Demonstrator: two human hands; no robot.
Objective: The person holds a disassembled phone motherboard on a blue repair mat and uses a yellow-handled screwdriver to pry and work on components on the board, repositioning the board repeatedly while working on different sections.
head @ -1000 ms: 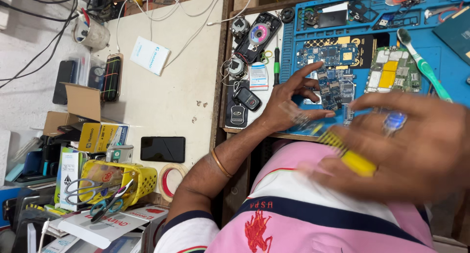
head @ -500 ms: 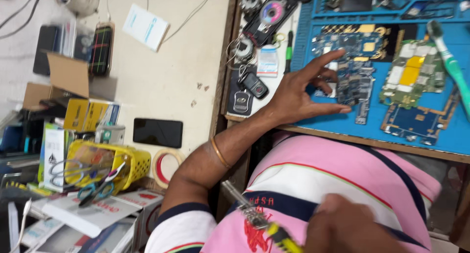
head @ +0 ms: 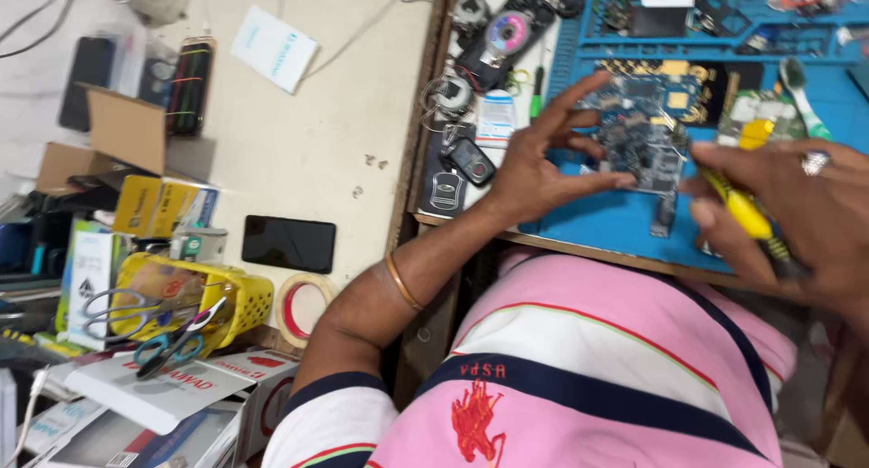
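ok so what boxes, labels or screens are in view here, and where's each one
Dark phone: lies flat, left of the bench, screen black.
Yellow box: left edge, rectangular, dark print.
Open cardboard box: behind the yellow box, brown, flap up.
White card: top centre, blue print.
White boxes: bottom left, stacked, red print.

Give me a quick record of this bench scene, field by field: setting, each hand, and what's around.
Setting: blue work mat on a cluttered repair bench
Left hand: fingers spread, steadying a circuit board
Right hand: grips a yellow-handled screwdriver, its tip at the board
Beside the mat: car key fobs
Far left: black phone, tape roll, yellow basket with scissors
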